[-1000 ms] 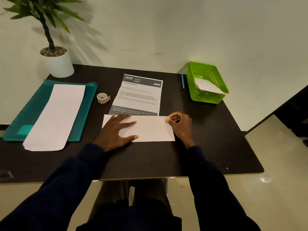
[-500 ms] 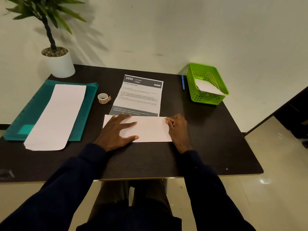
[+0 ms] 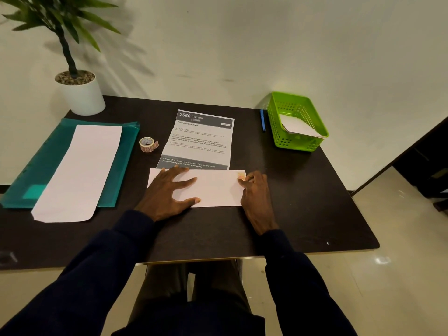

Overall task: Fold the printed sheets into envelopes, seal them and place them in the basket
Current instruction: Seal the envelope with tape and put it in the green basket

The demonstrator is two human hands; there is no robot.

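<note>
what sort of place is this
Probably a small office or home desk set up for paperwork, though little of the room shows. The clues: a dark table pushed against a plain wall, a teal document folder lying on it, and a potted plant at its far corner.

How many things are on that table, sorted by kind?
Paper: 4 (blank sheet, printed sheet, folded sheet, stowed sheet)
Basket: 1
Folder: 1
Tape: 1
Pen: 1
Plant: 1
Total: 9
</note>
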